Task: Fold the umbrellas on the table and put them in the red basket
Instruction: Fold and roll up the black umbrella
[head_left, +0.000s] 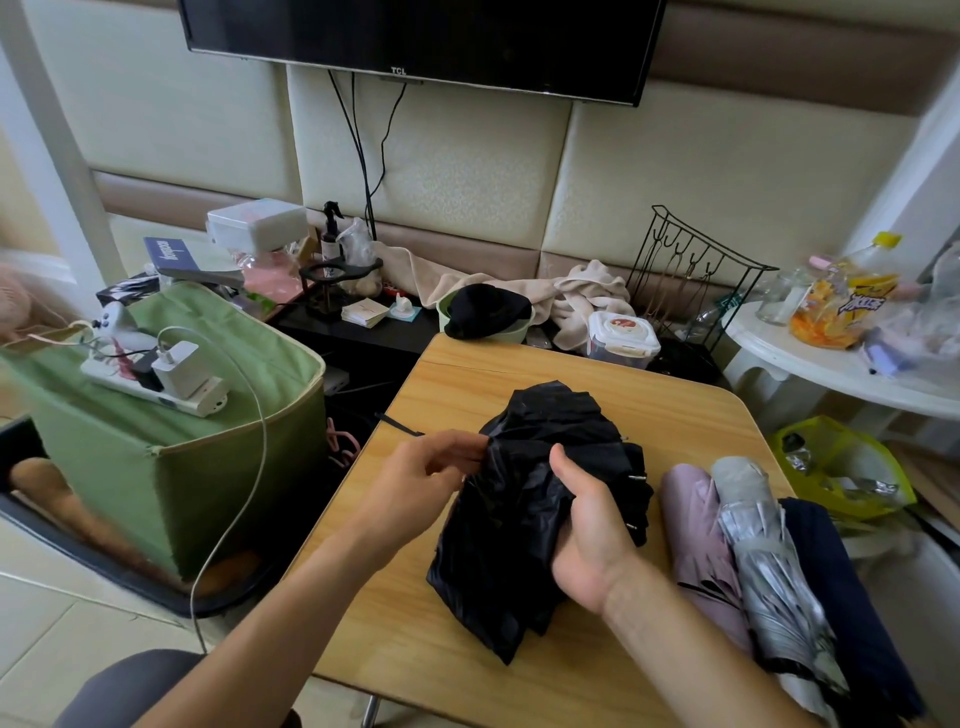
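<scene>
A collapsed black umbrella (524, 499) lies loosely bunched in the middle of the wooden table (675, 405). My right hand (592, 530) grips its middle, thumb up over the cloth. My left hand (431, 467) pinches the umbrella's thin black strap (400, 426), which sticks out to the left. At the table's right edge lie three folded umbrellas side by side: a pink one (701, 540), a silver one (769, 566) and a dark navy one (841, 587). No red basket is in view.
A green fabric bin (208, 467) with a power strip and charger (176, 379) on top stands left of the table. Behind are a cluttered black shelf, a beige towel (582, 296) and a wire rack (696, 270). A white side table (810, 358) and a yellow bag (841, 467) are right.
</scene>
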